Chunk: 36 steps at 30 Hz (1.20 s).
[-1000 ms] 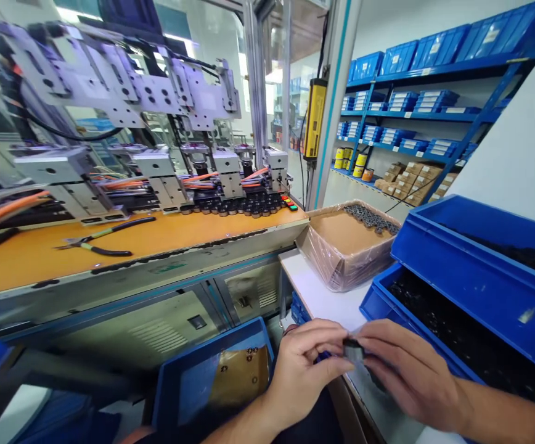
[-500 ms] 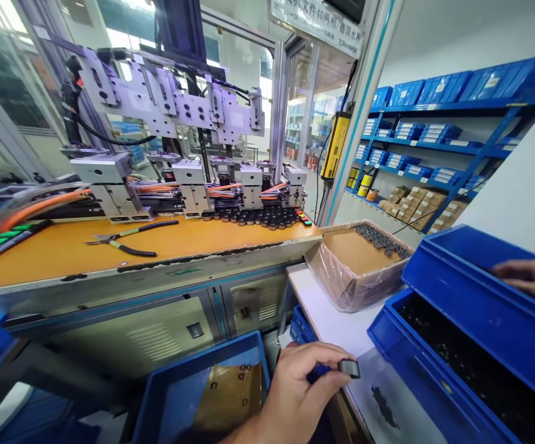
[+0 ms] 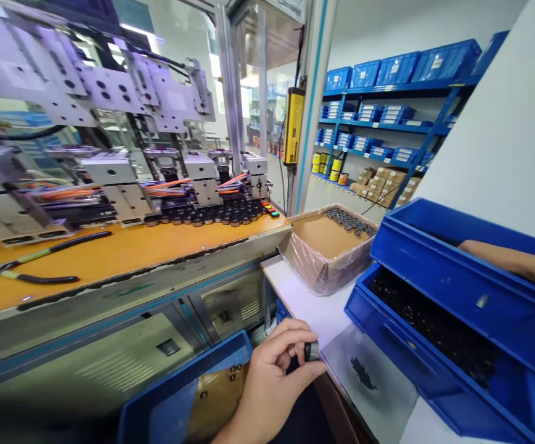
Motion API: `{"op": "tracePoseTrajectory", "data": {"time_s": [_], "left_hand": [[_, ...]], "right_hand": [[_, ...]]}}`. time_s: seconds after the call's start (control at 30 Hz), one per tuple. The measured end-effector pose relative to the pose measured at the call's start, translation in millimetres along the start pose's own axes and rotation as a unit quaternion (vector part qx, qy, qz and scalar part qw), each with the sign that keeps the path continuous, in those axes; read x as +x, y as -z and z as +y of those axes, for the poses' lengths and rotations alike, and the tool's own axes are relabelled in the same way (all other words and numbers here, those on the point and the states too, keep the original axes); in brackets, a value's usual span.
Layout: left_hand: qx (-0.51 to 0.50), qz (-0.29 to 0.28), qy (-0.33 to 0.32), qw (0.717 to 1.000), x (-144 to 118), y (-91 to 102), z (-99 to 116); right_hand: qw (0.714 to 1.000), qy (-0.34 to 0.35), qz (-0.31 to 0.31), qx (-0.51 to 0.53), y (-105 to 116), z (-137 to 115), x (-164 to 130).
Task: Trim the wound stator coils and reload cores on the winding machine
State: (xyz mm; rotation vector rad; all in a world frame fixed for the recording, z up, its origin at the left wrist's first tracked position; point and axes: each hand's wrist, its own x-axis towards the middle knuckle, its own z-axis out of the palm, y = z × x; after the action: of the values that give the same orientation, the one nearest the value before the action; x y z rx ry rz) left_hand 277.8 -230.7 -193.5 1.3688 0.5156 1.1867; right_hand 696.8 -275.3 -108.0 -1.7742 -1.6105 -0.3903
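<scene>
My left hand [image 3: 274, 376] pinches a small round part [image 3: 312, 351], grey metal with a black section, between thumb and fingers. It is held beside the edge of the white side table [image 3: 290, 280]. On the right, my right hand [image 3: 480, 250] reaches down into the upper blue bin [image 3: 452, 280], whose wall hides the fingers and whatever they touch. Below that bin, a lower blue bin [image 3: 387, 327] contains many small black parts [image 3: 427, 311].
A plastic-lined carton [image 3: 323, 271] holds grey parts at its far end. Pliers [image 3: 40, 256] and rows of black round parts [image 3: 216, 214] lie on the orange bench [image 3: 156, 253] before the machine [image 3: 114, 179]. Below stands a blue crate [image 3: 131, 401] with several small rings.
The view has swung right. My right hand has gone deeper into the upper blue bin, so its fingers are now hidden. My left hand still grips the round part.
</scene>
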Motion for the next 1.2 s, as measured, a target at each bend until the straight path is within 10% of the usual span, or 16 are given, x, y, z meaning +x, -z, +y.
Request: {"op": "tracePoseTrajectory", "data": {"time_s": [0.2,0.37,0.5,0.7,1.2], "left_hand": [[-0.027,0.01,0.046,0.999,-0.1,4.8,-3.1],[-0.021,0.02,0.061,0.998,-0.8,8.8,-1.7],[-0.03,0.024,0.08,0.996,2.8,3.1,0.9],[-0.046,0.02,0.091,0.995,1.7,-7.9,4.9],[-0.006,-0.002,0.023,1.0,2.6,-21.2,0.7]], "right_hand": [[0.993,-0.002,-0.08,-0.089,33.5,7.1,46.1],[0.995,0.013,-0.022,-0.096,43.1,-40.5,63.9],[0.996,0.089,-0.027,-0.003,4.3,-118.8,16.9],[0.922,0.233,-0.069,0.303,-65.2,-199.8,-65.4],[0.912,0.311,-0.007,0.268,-80.4,-192.3,-80.1]]}}
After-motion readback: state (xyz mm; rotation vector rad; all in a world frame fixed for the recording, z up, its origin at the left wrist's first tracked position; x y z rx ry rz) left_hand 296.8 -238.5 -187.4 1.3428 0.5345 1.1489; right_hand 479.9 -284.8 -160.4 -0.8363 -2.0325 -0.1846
